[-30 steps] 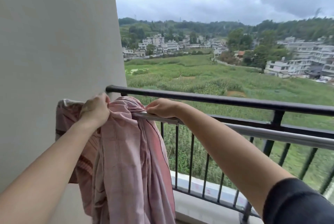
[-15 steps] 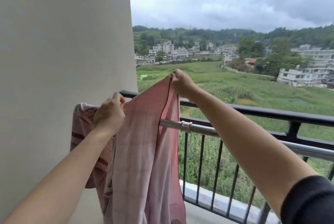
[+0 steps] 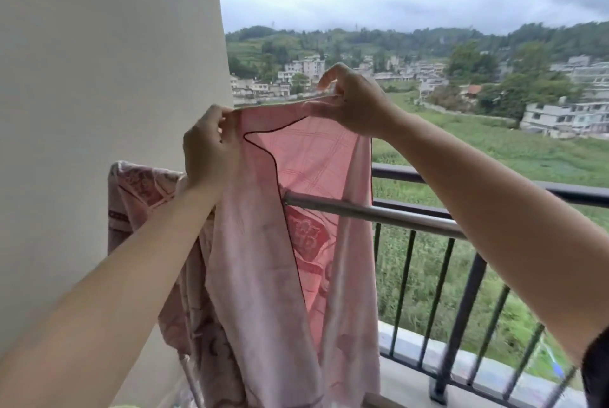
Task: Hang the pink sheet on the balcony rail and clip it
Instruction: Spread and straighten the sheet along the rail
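**Fingers (image 3: 227,116) of both hands pinched the pink sheet (image 3: 260,259) by its hem above the rod**

The left hand (image 3: 211,150) had its thumb and fingertips closed on the top hem of the sheet, close to the pale wall (image 3: 99,78) that filled the left side of the balcony. Below that wrist a patterned pink-and-maroon cloth (image 3: 138,193) hung over the wall end of the silver rod (image 3: 389,213); whether it belonged to the same sheet could not be told. The sheet fell from the hands in a long drop, its dark-piped hem drawn between them. A pale layer hung in front of the rod and a thinner, rosier one behind it. The right hand (image 3: 359,108) pinched the hem's other end between thumb and fingers, with one finger crooked up clear of the cloth. Further right the rod ran on bare, just inside the black balcony rail (image 3: 543,192) with its upright bars. Beyond lay green fields (image 3: 494,150), white houses, wooded hills and a grey sky.

Half a second earlier the left hand had clutched bunched fabric down at rod level while the right alone lifted a corner. Now both hands were raised and the hem was spread wider between them
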`<action>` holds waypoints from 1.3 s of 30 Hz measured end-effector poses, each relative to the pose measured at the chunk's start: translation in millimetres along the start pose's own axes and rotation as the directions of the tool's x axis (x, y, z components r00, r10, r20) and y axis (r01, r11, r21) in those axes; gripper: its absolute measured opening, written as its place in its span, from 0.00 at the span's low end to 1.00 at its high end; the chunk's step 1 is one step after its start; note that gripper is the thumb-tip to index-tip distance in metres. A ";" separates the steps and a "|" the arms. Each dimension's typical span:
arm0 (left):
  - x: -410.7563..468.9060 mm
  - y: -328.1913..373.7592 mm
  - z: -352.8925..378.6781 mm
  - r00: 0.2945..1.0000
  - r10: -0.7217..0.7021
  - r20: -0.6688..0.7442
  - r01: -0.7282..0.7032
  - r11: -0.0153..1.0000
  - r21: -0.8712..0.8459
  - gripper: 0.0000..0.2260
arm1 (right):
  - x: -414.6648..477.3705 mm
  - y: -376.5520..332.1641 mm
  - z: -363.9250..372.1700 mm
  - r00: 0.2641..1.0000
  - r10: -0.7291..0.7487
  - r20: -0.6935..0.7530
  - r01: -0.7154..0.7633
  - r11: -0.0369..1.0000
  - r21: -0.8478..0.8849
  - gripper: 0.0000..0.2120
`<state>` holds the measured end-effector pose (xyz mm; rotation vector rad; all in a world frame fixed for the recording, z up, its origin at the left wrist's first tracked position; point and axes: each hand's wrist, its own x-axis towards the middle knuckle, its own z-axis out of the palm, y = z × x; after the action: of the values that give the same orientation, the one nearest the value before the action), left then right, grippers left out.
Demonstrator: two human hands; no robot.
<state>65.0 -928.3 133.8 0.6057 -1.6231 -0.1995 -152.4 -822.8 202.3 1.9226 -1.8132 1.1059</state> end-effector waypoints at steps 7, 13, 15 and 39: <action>-50.7 110.9 26.4 0.995 -0.082 -0.051 0.081 0.996 -0.023 0.08 | -77.3 73.5 -46.6 0.981 0.005 0.193 0.082 0.894 -0.440 0.18; -120.4 194.9 46.1 0.999 -0.049 0.007 0.048 0.992 0.114 0.19 | -139.2 151.5 -88.9 0.832 0.329 0.447 -0.133 0.900 -0.415 0.15; -142.5 216.7 56.6 0.989 0.057 0.137 -0.113 0.890 0.442 0.23 | -157.3 166.5 -102.9 0.818 0.339 0.465 -0.168 0.914 -0.370 0.15; -450.3 457.7 42.4 0.870 -0.423 0.255 0.153 0.723 0.674 0.24 | -462.2 187.3 -399.2 0.996 -0.093 -0.012 0.069 0.819 -0.569 0.10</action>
<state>-83.9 -330.1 -51.0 1.4424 -1.9853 0.0136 -425.9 -254.8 99.2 1.5786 -1.7564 0.4779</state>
